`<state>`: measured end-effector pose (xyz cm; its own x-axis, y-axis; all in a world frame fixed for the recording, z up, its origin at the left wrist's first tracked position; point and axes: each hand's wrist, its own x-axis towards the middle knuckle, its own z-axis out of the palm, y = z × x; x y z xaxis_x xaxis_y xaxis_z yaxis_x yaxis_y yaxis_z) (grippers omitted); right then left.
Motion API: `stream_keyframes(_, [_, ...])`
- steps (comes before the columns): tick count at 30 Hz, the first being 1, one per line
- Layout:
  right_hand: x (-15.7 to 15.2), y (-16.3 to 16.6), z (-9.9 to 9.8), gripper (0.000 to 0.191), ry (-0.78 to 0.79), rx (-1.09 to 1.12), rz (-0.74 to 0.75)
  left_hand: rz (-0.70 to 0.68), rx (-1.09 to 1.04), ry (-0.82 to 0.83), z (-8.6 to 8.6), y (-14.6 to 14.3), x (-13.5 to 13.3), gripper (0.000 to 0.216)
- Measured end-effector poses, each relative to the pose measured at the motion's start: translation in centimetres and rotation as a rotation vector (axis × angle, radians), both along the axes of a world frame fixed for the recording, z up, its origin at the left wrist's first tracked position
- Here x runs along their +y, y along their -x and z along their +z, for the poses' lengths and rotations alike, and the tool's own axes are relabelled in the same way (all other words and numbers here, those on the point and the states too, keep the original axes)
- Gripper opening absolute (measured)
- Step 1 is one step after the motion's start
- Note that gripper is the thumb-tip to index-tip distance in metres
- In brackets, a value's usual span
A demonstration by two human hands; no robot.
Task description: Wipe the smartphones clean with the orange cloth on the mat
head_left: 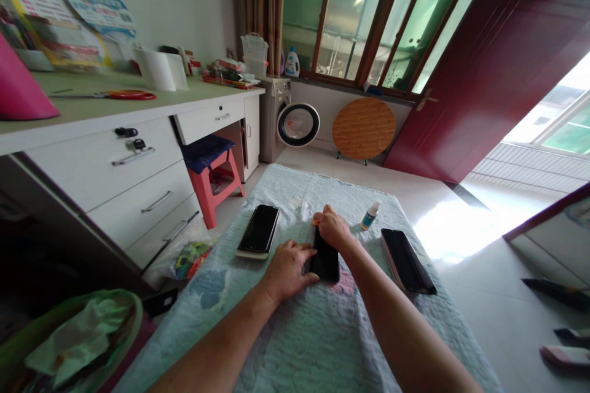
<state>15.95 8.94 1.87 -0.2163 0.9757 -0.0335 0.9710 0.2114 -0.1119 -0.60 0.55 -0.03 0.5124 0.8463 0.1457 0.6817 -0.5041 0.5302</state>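
Forearms [230, 338] flank a phone [327, 263] partly under right grip [334, 229], against left grip [289, 267].

Left grip [289, 267] touches the middle phone [326, 263] — right grip [332, 228] above its far end.

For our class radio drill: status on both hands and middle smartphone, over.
Left hand at left edge of middle smartphone. Right hand over its far end. Small bottle off right, not blocking.

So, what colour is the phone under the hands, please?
The phone looks black on top; the head view shows it best.
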Motion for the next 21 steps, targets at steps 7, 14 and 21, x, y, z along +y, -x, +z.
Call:
stream_keyframes(7, [-2.8,-0.2,0.1,0.029,0.049,0.101,0.112,0.099,-0.012,-0.013,-0.5,-0.4,0.0,0.06])
stream_keyframes(14, [-6.8,-0.2,0.1,0.023,0.09,0.148,0.22,0.11,-0.1,-0.04,-2.2,-0.3,0.5,0.099])
stream_keyframes(21, [-8.7,-0.7,0.5,0.015,0.16,0.203,0.318,0.108,-0.057,-0.072,-2.3,-0.4,0.4,0.096])
